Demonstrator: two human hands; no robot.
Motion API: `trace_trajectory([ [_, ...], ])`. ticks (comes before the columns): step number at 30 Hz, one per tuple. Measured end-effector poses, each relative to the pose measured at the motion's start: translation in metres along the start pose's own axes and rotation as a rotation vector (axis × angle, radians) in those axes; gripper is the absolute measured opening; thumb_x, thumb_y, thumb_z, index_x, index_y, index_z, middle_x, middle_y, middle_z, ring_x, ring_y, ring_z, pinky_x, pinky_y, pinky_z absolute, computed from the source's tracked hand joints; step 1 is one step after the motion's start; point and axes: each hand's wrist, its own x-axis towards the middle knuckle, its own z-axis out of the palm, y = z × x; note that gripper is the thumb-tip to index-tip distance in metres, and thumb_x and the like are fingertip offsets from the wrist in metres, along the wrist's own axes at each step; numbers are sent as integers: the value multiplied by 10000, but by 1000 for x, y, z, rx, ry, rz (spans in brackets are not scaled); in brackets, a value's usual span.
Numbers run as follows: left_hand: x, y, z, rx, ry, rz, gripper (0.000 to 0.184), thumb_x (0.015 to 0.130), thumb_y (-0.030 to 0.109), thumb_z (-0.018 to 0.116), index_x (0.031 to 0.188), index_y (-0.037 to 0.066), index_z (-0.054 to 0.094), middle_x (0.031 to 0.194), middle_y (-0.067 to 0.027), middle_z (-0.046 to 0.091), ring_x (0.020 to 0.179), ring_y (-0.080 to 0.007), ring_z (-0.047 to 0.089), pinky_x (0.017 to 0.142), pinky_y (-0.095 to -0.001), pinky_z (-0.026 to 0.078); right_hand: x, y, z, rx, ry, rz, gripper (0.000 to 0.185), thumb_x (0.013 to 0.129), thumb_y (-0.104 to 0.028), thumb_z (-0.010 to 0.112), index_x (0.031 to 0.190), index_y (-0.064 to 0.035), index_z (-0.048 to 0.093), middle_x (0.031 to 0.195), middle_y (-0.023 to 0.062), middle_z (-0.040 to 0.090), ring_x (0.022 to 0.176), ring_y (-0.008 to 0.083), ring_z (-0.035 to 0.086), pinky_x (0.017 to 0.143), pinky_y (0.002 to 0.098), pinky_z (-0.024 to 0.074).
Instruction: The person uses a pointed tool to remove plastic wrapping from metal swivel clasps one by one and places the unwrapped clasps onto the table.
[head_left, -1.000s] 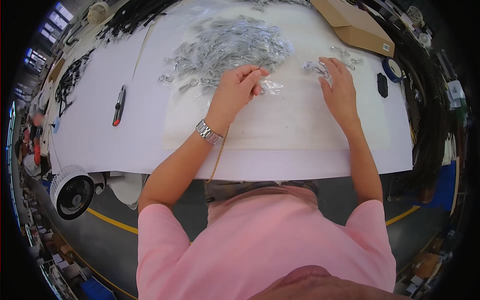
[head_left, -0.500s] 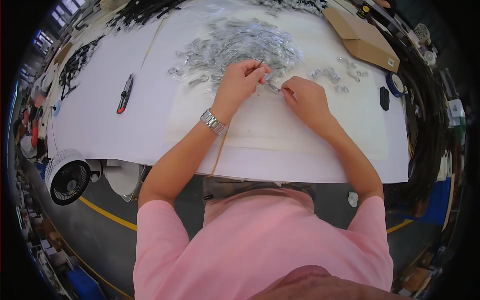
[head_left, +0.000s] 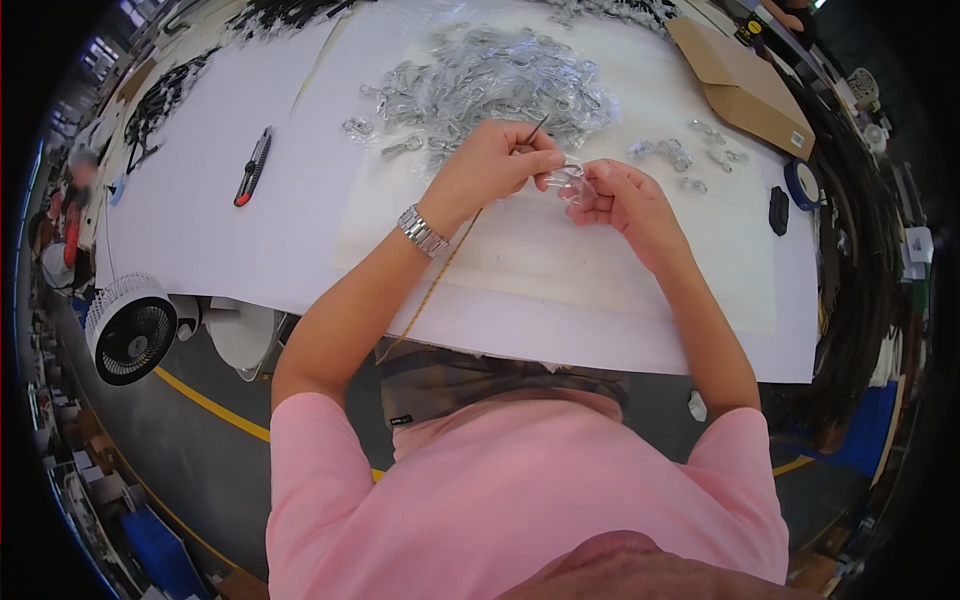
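Over the white table, my left hand (head_left: pixel 500 165) is closed on a thin pointed metal tool (head_left: pixel 538 129), its tip sticking up above the fingers. A yellowish cord (head_left: pixel 440 275) hangs below that hand toward the table's front edge. My right hand (head_left: pixel 628 205) pinches a small clear plastic bag (head_left: pixel 573 187) with a metal piece in it, and the bag reaches across to the left fingertips. Behind both hands lies a big heap of bagged metal hooks (head_left: pixel 500 85). Several loose bagged pieces (head_left: pixel 675 153) rest to the right of the heap.
A red and black cutter (head_left: pixel 254 168) lies at the left. On the right are a cardboard box (head_left: pixel 745 88), a blue tape roll (head_left: pixel 801 184) and a small black object (head_left: pixel 778 211). A fan (head_left: pixel 130 330) stands off the table's left front corner.
My right hand has come from the loose pieces at the right to beside my left hand, and now holds a bag there. The view has shifted slightly.
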Motion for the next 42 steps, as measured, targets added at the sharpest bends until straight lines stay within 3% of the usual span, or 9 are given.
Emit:
trace_trajectory([
  [3,3,-8,9,65,-17,204,186,1001,208,753,1014,23,753,735,11,686,555,-12,492,475,-209,314,-2,5,0,-152,-33,31,225,1058,-233,707,1116,-16,719,960,41,741,826,96,673,806,274,567],
  [7,-3,-2,16,52,28,144,182,996,224,757,990,43,759,733,14,689,581,-21,526,523,-206,364,0,12,-2,-247,-102,-41,245,1032,-243,747,1088,-5,754,894,18,723,793,80,642,748,255,522],
  [12,-5,2,6,-4,-5,-23,242,1001,270,747,927,40,746,728,9,697,575,-51,555,555,-231,409,9,15,-10,-269,63,-52,254,1015,-225,766,1098,13,797,858,-9,697,765,68,603,707,236,471],
  [15,0,-10,10,163,137,194,317,1002,301,745,839,29,730,661,3,667,535,-63,537,525,-266,407,13,13,-7,-311,90,-63,264,1011,-224,774,1117,16,802,867,-13,702,768,62,590,690,224,444],
  [18,-3,-7,8,226,175,171,387,1000,318,746,738,36,707,598,1,635,561,-56,556,537,-281,423,14,18,-7,-312,130,-112,274,1009,-222,776,1140,18,798,900,-11,717,791,61,598,703,222,449],
  [21,-4,-3,10,186,177,137,434,999,333,730,686,37,682,564,-35,615,538,-121,556,548,-319,437,18,17,-7,-249,129,-122,274,1014,-208,768,1157,24,790,950,4,737,832,71,628,743,231,480],
  [27,-13,4,18,707,233,406,416,981,398,679,744,72,778,665,-164,686,658,-393,668,606,-494,517,10,17,-19,-296,-156,-57,280,1041,-194,726,1199,35,763,1004,58,761,891,122,684,814,283,539],
  [36,-14,0,19,1105,175,540,331,981,351,701,767,107,764,674,-117,694,628,-344,662,580,-482,482,8,9,-10,-176,-291,66,286,1105,-239,629,1249,-9,719,955,78,763,866,165,724,768,297,576],
  [42,-9,6,37,872,226,480,268,1010,220,717,797,58,714,656,-82,670,532,-247,570,544,-369,450,-2,7,-19,-210,-251,53,300,1106,-308,628,1160,-32,734,878,57,746,757,118,698,709,265,560],
])
